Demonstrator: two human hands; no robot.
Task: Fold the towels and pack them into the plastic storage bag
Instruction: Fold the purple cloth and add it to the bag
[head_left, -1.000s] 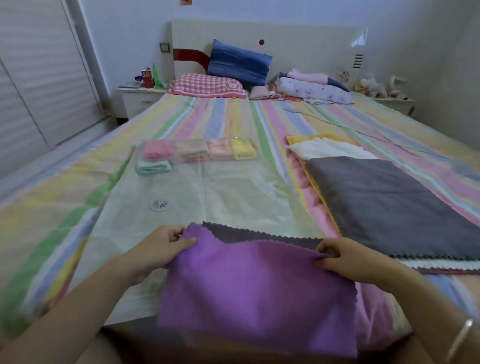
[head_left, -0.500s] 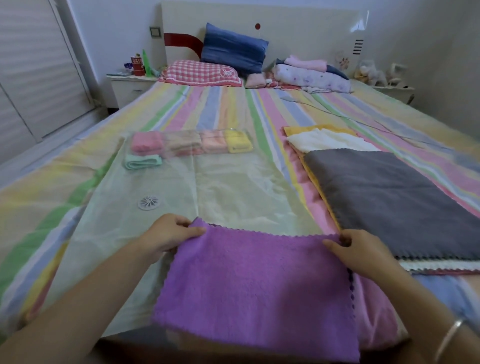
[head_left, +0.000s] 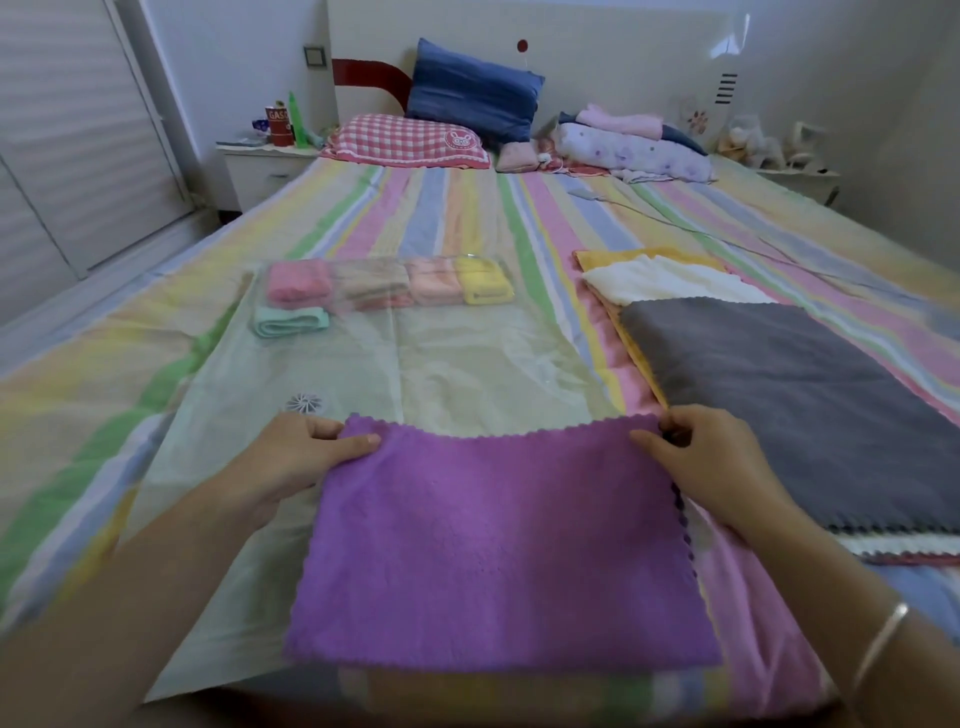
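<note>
The purple towel (head_left: 498, 535) lies flat at the near edge of the bed (head_left: 104, 415), its left part over the near end of the plastic storage bag (head_left: 467, 374). A second ago I noted a dark scalloped strip showing beyond its far edge. That strip is now covered, so I judge the first fold closed and the edges matched.

The left hand (head_left: 291, 462) pinches the far-left corner, thumb on top. The right hand (head_left: 711, 462) pinches the far-right corner.

Folded towels (head_left: 389, 283) sit in a row at the bag's far end, with a mint towel (head_left: 291, 320) just in front of them. The unfolded stack, with the grey towel (head_left: 779, 395) on top, lies toward the bed's right edge, just beside the right hand.

In my judgement, further folds, the packing of this towel and the rest of the stack remain outstanding.
</note>
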